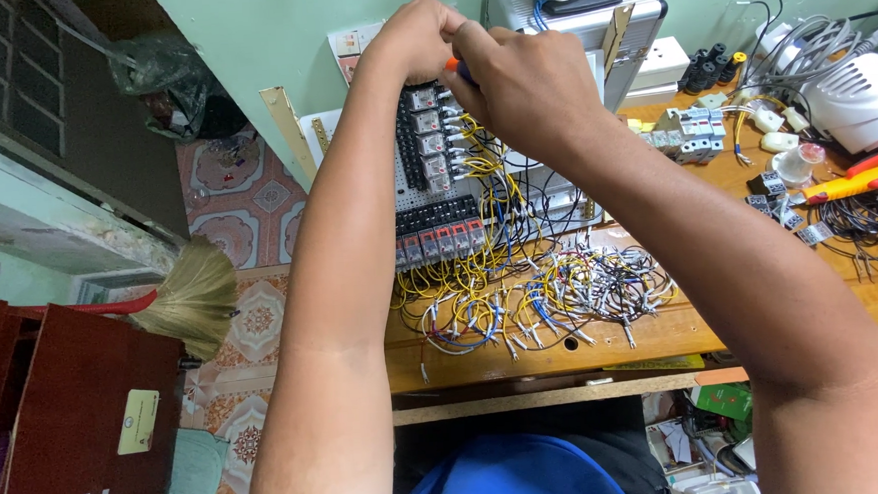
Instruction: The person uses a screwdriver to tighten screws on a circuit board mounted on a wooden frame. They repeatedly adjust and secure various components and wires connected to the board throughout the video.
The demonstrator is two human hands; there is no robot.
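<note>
Both my hands meet at the top of a white perforated panel that carries rows of relays and black terminal blocks. My right hand is closed around a screwdriver with an orange and blue handle, of which only a bit shows. My left hand presses against it from the left, fingers curled at the tool's top. Yellow, white and black wires spill from the panel over the wooden bench.
Loose relays, a white appliance, red and yellow hand tools and black cables lie at the right. A metal case stands behind the panel. A broom and red cabinet are at the left on the tiled floor.
</note>
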